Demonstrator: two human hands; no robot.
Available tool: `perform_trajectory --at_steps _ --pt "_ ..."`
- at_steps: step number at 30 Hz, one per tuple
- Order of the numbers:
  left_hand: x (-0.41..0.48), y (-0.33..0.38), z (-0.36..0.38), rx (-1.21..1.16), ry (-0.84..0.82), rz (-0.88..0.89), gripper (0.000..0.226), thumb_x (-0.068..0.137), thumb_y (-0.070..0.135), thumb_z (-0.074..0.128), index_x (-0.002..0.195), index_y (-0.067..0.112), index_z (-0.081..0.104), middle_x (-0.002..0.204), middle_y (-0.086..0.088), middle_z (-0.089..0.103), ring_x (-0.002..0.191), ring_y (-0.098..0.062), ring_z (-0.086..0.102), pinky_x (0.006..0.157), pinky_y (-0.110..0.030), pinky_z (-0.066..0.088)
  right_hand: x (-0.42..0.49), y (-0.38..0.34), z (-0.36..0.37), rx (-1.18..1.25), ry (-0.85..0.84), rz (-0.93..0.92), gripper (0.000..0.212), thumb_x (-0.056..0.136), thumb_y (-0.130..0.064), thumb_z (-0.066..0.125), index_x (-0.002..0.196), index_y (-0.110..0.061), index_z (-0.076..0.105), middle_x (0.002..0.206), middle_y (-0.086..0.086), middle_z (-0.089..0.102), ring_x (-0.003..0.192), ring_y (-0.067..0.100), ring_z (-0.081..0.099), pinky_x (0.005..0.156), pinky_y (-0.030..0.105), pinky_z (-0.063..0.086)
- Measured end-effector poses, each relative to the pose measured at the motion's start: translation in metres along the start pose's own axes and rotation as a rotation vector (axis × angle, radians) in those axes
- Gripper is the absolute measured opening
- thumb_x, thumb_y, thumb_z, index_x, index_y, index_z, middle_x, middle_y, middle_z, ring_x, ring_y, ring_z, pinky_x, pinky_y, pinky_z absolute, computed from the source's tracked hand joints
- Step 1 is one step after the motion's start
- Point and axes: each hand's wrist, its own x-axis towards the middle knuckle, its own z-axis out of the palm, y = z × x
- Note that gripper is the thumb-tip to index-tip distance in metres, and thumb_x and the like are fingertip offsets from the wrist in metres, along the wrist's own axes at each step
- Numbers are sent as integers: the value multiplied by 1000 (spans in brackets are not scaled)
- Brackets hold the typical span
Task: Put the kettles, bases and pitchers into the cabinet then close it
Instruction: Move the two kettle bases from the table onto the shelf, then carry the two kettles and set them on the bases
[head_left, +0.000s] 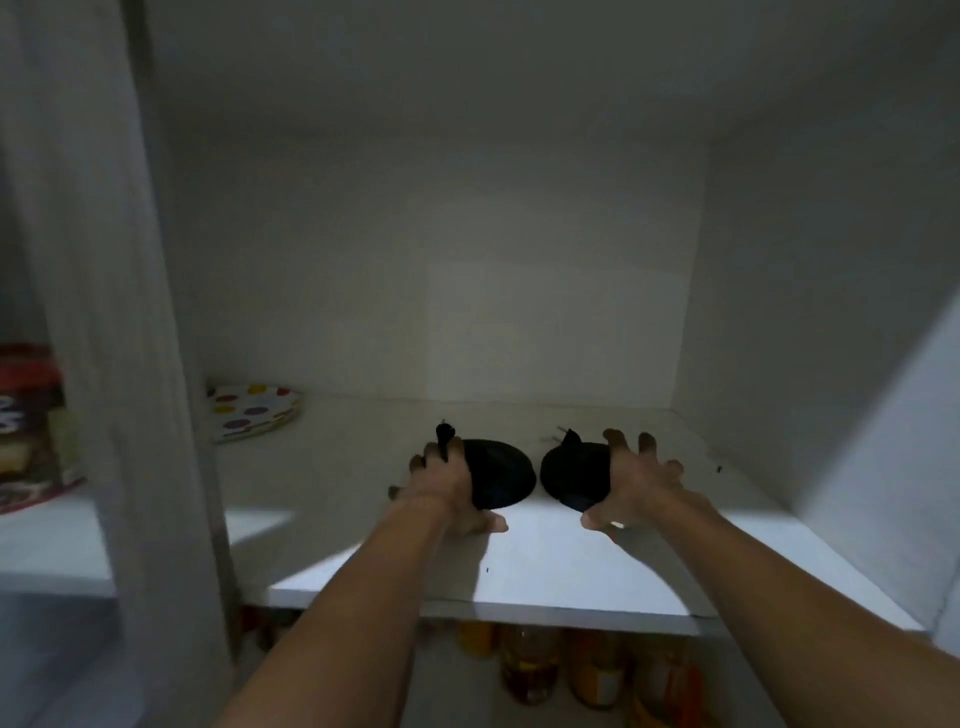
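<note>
While both arms reach deep into the open white cabinet, here is how it stands:

Cabinet: the white shelf (545, 561) takes the middle of the view, with its back wall pale and both side walls showing.

Left base: a black round kettle base (501, 480) sits on the shelf, tilted a little, with its plug (444, 434) sticking up at the far left edge.

Right base: a second black round base (574, 480) lies just beside the first, the two rims almost touching, with its own plug (563, 439) poking up at the back.

Left hand: the left hand (447, 486) is wrapped over the left side of the left base, fingers curled on the far rim by the plug and the thumb down on the shelf at the near side. It grips that base.

Right hand: the right hand (631, 480) covers the right edge of the right base, fingers splayed wide and the thumb tucked under the near rim. Whether it actually clamps the base or merely rests on it, I cannot tell.

Far left corner: a stack of spotted paper plates (254, 413) lies on the same shelf, well apart from the bases.

Below: blurred jars (561, 670) with orange and amber contents stand on the shelf underneath.

Left compartment: a red-topped package (28, 426), blurred, sits beyond the divider.
</note>
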Motion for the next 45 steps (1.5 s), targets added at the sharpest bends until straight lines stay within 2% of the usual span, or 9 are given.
perform_trajectory --at_steps 5,8,12,18,26,30,34,41,45 --pt "-90 -8 -1 -21 255 -83 78 83 52 65 143 17 31 145 -10 41 134 -31 40 106 -56 33 -57 -31 16 76 119 -270 72 89 -33 65 147 -27 25 159 9 14 138 49 22 111 63 28" --pt "-165 -38 -9 -37 405 -213 60 90 46 58 136 13 39 141 -11 44 134 -30 40 111 -61 27 -104 -68 29 115 157 -455 61 91 -28 60 144 -23 32 154 11 27 134 47 31 108 60 34" --pt "-279 -106 -34 3 522 -447 60 90 45 58 135 12 38 142 -12 40 137 -32 34 111 -66 22 -199 -138 56 131 41 -666 63 93 -35 58 148 -25 30 155 12 29 134 45 34 106 57 38" --pt "-483 -201 -68 117 658 -771 59 94 44 54 140 13 34 145 -12 39 137 -33 35 110 -62 22 -389 -240 99 168 -140 -1017 65 89 -38 63 145 -25 33 156 9 25 132 46 38 105 57 39" --pt "-769 -291 -72 118 679 -1228 53 93 39 52 137 13 36 141 -11 41 133 -34 39 107 -59 31 -658 -308 165 91 -373 -1342 63 94 -40 55 149 -27 27 162 4 17 138 41 34 107 55 37" --pt "-846 -319 -60 24 689 -1337 50 92 39 56 130 12 41 133 -12 47 125 -35 48 99 -53 43 -739 -321 188 51 -454 -1382 60 93 -38 56 145 -23 32 155 5 27 133 40 39 102 52 38" --pt "-870 -352 -41 -137 702 -1393 56 91 41 58 132 7 42 129 -15 52 122 -36 50 96 -48 45 -767 -340 210 45 -528 -1308 61 91 -37 57 142 -17 33 151 10 33 131 41 42 103 52 40" --pt "-830 -406 -25 -544 844 -1458 50 83 47 65 114 9 61 113 -11 67 110 -34 62 80 -32 47 -755 -387 269 185 -680 -1009 72 86 -40 66 141 -7 34 139 17 50 122 42 53 98 46 48" --pt "-792 -451 -19 -782 942 -1481 42 76 46 72 103 14 70 104 -7 72 102 -29 67 77 -28 49 -747 -424 308 248 -795 -819 64 82 -46 70 128 -7 50 123 19 64 113 38 61 90 40 50"
